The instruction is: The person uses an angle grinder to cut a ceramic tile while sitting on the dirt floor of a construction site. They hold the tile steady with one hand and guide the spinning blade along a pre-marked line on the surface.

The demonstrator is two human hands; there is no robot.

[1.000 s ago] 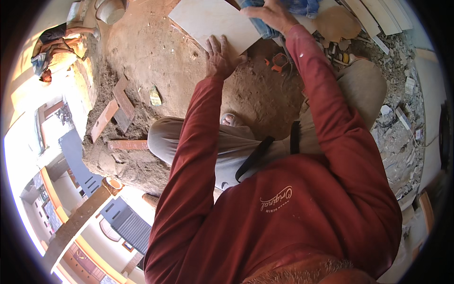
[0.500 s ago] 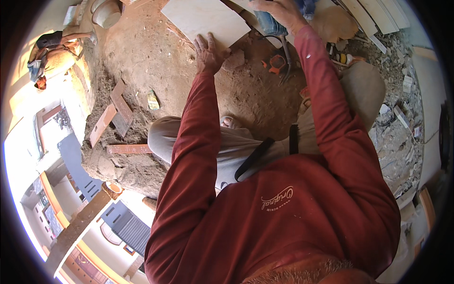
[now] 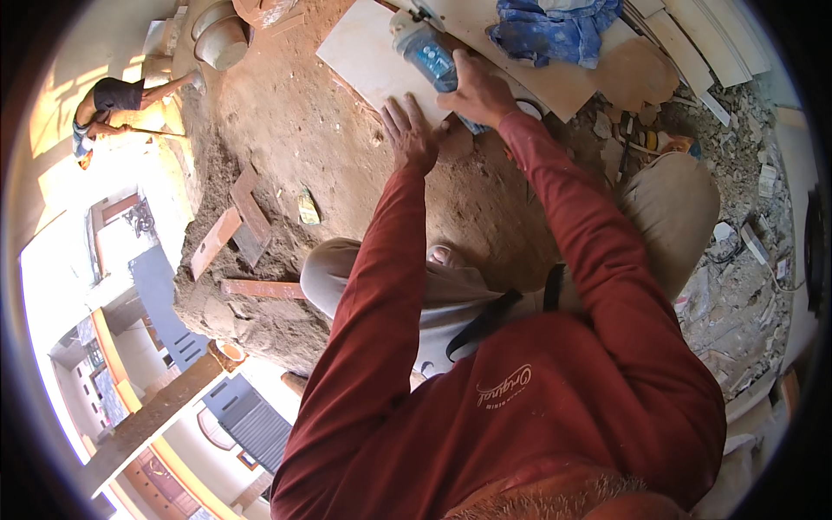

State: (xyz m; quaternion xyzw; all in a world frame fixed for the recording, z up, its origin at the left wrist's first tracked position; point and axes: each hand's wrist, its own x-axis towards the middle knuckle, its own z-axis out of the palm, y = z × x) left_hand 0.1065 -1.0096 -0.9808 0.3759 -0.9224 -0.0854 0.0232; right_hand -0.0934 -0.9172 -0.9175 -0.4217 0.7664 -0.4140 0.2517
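A pale, square-edged tile (image 3: 360,54) lies on the dirt at the top of the view. My left hand (image 3: 409,137) rests flat on its near edge, fingers stretched out. Wrapped round the body of a blue angle grinder (image 3: 431,59) is my right hand (image 3: 482,92). The grinder's grey head and disc are over the tile's far right side; I cannot tell whether the disc touches it. Part of its rear is hidden behind my right hand and wrist.
A crumpled blue cloth (image 3: 555,33) lies on boards at the upper right. Rubble (image 3: 737,173) covers the ground along the right. Broken tile pieces (image 3: 217,238) lie on the soil at left. A co-worker (image 3: 108,104) bends at the far left, near a bucket (image 3: 224,42).
My right hand has moved left, bringing the grinder over the tile. My left hand stays on the tile's edge. The whole view has shifted slightly, and the co-worker's pose differs.
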